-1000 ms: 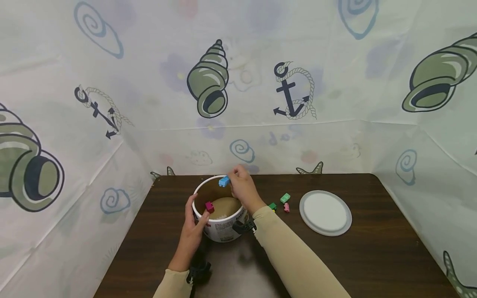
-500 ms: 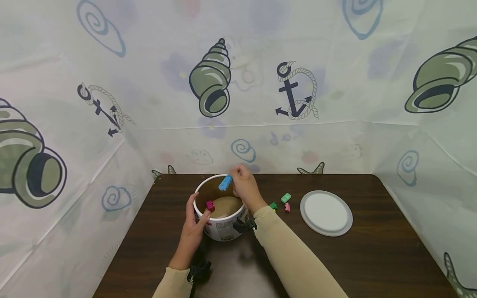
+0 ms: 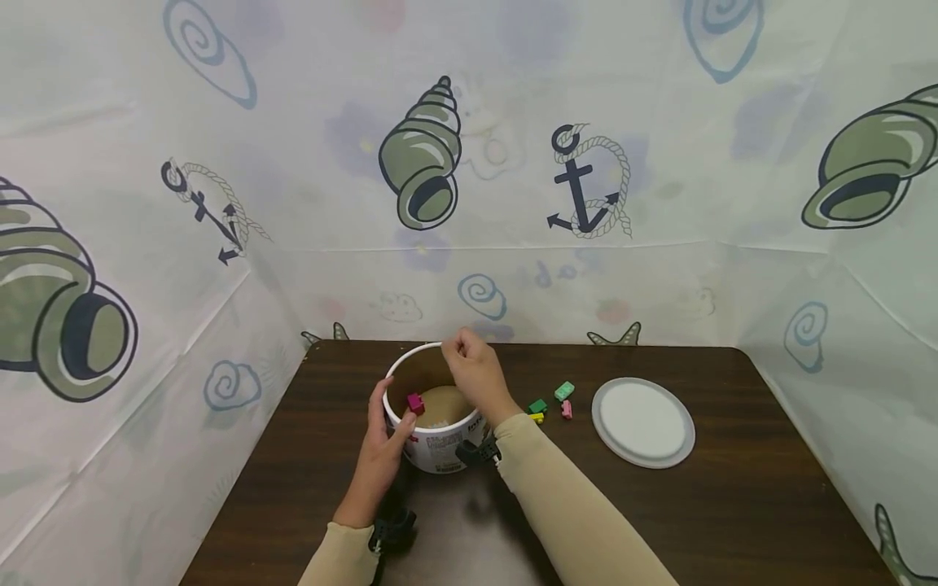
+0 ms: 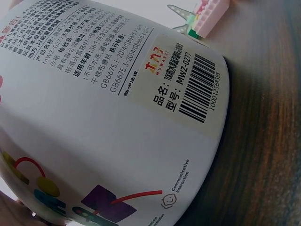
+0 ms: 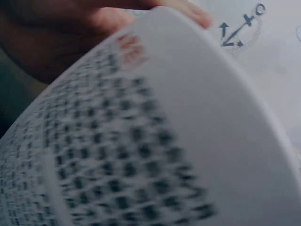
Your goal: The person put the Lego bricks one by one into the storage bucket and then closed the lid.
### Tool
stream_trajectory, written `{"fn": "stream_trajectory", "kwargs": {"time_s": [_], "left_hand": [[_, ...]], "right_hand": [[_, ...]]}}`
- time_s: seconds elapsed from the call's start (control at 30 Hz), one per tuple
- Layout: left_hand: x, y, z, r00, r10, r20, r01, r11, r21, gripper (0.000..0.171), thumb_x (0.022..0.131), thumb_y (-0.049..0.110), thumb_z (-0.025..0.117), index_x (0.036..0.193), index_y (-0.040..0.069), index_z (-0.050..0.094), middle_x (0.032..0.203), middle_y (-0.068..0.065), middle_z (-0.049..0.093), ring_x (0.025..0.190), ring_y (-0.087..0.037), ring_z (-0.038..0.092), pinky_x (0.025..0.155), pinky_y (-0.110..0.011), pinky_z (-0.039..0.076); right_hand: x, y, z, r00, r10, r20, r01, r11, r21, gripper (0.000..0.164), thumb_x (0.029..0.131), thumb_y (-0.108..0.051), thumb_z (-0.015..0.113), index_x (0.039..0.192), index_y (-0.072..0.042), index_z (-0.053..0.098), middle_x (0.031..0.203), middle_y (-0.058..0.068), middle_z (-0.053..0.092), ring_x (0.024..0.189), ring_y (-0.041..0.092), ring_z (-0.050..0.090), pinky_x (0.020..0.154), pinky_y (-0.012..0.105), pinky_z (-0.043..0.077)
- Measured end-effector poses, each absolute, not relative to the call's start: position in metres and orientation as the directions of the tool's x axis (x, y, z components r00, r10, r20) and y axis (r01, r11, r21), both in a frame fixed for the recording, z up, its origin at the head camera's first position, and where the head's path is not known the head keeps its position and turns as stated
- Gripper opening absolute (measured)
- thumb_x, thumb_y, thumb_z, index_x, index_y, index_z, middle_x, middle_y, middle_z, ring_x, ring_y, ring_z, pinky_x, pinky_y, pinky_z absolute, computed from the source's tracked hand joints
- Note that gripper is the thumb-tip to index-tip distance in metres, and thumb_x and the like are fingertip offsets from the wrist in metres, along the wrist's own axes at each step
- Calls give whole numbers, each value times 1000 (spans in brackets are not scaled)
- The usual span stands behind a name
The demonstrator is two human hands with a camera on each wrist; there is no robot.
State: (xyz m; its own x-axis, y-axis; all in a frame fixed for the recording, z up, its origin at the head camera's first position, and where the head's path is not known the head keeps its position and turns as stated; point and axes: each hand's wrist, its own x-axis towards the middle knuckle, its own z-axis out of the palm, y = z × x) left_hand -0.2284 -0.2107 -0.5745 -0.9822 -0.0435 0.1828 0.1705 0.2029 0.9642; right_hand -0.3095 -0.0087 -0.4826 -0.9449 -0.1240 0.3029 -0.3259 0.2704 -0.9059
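In the head view a white printed bucket [image 3: 443, 452] stands on the table, its top open and its inside tan. My left hand [image 3: 377, 448] grips its near left side, thumb over the rim and fingers along the outside. A magenta toy brick [image 3: 415, 404] shows at the thumb tip, within the opening. My right hand [image 3: 472, 370] is at the far right rim, fingers curled and fingertips drawn together. No part of the blue brick shows now, and I cannot tell whether these fingers still hold it. Both wrist views are mostly filled by the bucket's printed wall.
Right of the bucket lie several small toy bricks: a mint one [image 3: 564, 391], a pink one [image 3: 567, 409], a dark green one [image 3: 538, 405] and a yellow one [image 3: 536, 418]. Farther right lies a round white lid [image 3: 643, 423]. A patterned curtain [image 3: 506, 163] surrounds the table [image 3: 733, 505].
The blue brick in my right fingers tipped downward, then went out of sight as that hand shifted slightly down and left over the bucket. My left hand and the magenta brick have kept their places.
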Motion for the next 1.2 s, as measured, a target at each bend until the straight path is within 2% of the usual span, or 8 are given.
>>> {"fn": "stream_trajectory", "kwargs": {"time_s": [0.27, 0.37, 0.53, 0.63, 0.77, 0.9, 1.03, 1.2], "left_hand": [[-227, -210, -574, -984, -39, 176, 164, 202, 965, 77, 109, 39, 65, 171, 37, 20, 180, -6, 16, 163, -43, 24, 127, -76, 22], [-227, -210, -575, -984, -35, 175, 164, 202, 966, 77, 109, 39, 65, 170, 40, 20, 179, -5, 17, 160, -43, 29, 124, -74, 30], [-227, -211, -575, -983, -40, 180, 168, 207, 964, 77, 109, 39, 66, 171, 38, 20, 179, -8, 17, 157, -42, 32, 122, -72, 34], [-228, -211, -575, -981, -40, 189, 177, 207, 962, 77, 109, 38, 66, 171, 37, 21, 179, -8, 17, 160, -41, 28, 125, -73, 27], [-228, -210, -574, -979, -33, 200, 190, 198, 962, 75, 109, 34, 66, 170, 39, 23, 179, -8, 18, 161, -41, 26, 127, -73, 24], [-228, -208, -574, -981, -25, 193, 185, 190, 964, 74, 109, 32, 66, 169, 42, 22, 179, -9, 17, 161, -41, 25, 127, -75, 22], [-226, -210, -574, -983, -29, 180, 171, 182, 968, 75, 109, 34, 65, 170, 41, 21, 179, -10, 17, 160, -43, 26, 126, -76, 23], [-225, -212, -574, -984, -34, 173, 164, 186, 969, 75, 109, 35, 65, 169, 42, 21, 179, -11, 16, 161, -44, 24, 126, -78, 21]], "right_hand": [[-293, -7, -501, -803, -165, 573, -591, 349, -727, 25, 110, -30, 62, 89, -20, 54, 67, -4, 46, 58, 9, 43, 56, 26, 35], [-287, -3, -512, -742, -192, 643, -655, 414, -632, 18, 109, -29, 62, 94, -19, 60, 77, -5, 55, 68, 9, 48, 66, 27, 40], [-279, 12, -531, -728, -253, 637, -683, 349, -642, 9, 111, -23, 58, 108, -16, 62, 110, 1, 64, 113, 21, 56, 104, 47, 39], [-273, 28, -543, -759, -292, 582, -648, 249, -720, 8, 114, -21, 55, 113, -15, 60, 136, 7, 63, 147, 31, 46, 122, 62, 28], [-264, 53, -557, -792, -298, 533, -591, 156, -792, 9, 115, -20, 54, 119, -15, 60, 159, 9, 54, 163, 31, 34, 129, 63, 28], [-257, 78, -568, -847, -154, 509, -530, 162, -832, 11, 112, -14, 61, 123, -12, 64, 144, 10, 62, 133, 22, 60, 104, 39, 54], [-254, 100, -582, -925, 125, 359, -324, 237, -916, 10, 107, -12, 68, 115, -8, 69, 95, 5, 64, 80, 12, 57, 71, 25, 46], [-255, 126, -601, -955, 280, 101, -16, 290, -957, 17, 105, -13, 69, 121, -8, 67, 78, -1, 51, 69, 14, 49, 66, 27, 40]]}}
